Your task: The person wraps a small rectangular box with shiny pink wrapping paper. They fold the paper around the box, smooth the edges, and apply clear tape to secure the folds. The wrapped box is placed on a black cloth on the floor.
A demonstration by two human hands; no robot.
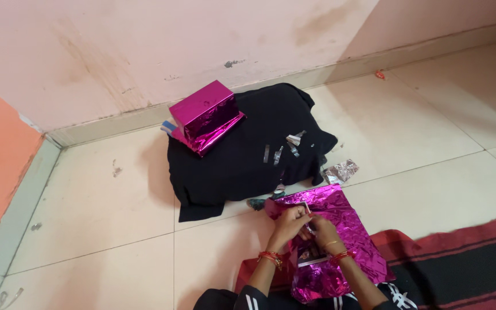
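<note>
A crinkled sheet of shiny magenta foil wrapping paper [348, 232] lies on the floor in front of me, partly over a box-like thing that shows a grey patch [311, 255]. My left hand [289, 221] pinches the folded upper edge of the foil. Touching it from the right, my right hand [320, 228] presses on the same fold; what is between the fingers is too small to tell. Both wrists wear red and gold bangles.
A box wrapped in magenta foil [205, 115] sits on a black cloth [248, 155] near the wall. Small silver strips [285, 149] lie on the cloth and a crumpled silver scrap [341, 171] beside it. A red and black striped mat [460, 264] lies at the right.
</note>
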